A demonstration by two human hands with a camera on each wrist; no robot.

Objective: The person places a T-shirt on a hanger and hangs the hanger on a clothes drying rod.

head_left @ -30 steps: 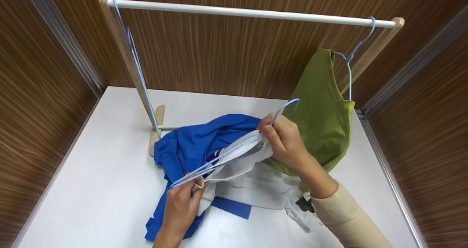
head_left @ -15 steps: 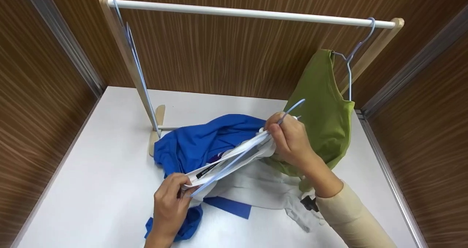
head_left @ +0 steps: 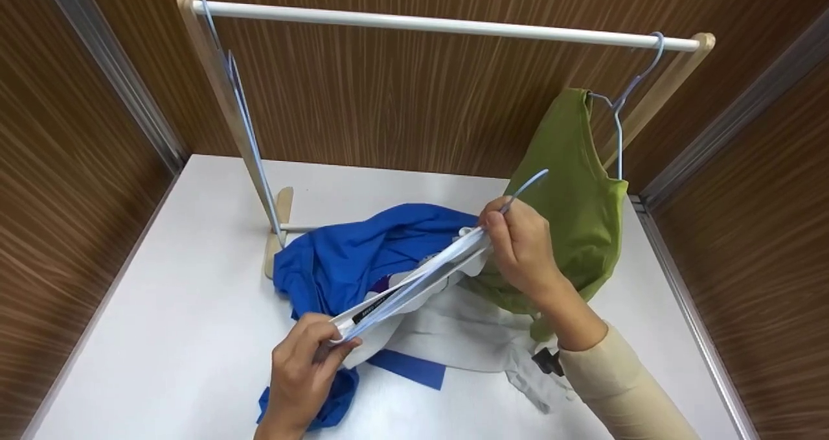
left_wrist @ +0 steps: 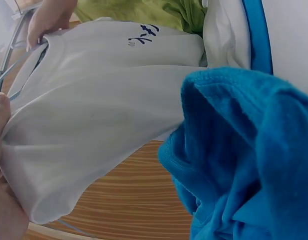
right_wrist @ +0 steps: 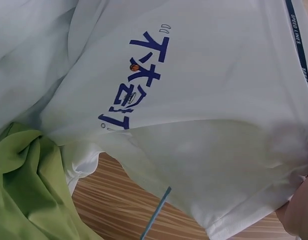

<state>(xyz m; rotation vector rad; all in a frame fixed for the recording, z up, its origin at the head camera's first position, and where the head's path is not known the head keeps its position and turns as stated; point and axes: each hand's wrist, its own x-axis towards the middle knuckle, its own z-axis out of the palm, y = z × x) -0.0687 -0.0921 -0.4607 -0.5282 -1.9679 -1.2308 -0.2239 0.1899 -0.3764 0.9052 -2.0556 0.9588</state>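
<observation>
My right hand [head_left: 521, 245] grips a light blue hanger [head_left: 532, 183] just below its hook, together with one side of a white T-shirt's collar. With thumb and fingers my left hand [head_left: 301, 369] pinches the collar's other side. The hanger's lower end lies by the left thumb, its wires running along the stretched neck opening; how far they reach inside is hard to see. A black label strip [head_left: 375, 307] shows inside the collar. In the right wrist view the white T-shirt [right_wrist: 208, 75] hangs down with dark blue printed characters [right_wrist: 139, 75] on it.
A blue garment [head_left: 375, 252] lies bunched on the white table [head_left: 142, 310] behind the hands. A green sleeveless top [head_left: 563, 226] hangs on a hanger at the right of the rack's white rod [head_left: 421, 21]. More blue hangers [head_left: 239, 100] hang at the left.
My left hand has shifted left and regripped the collar, stretching it. The hanger's lower end, earlier sticking out past the hand, now lies along the neck opening. My right hand moved slightly right.
</observation>
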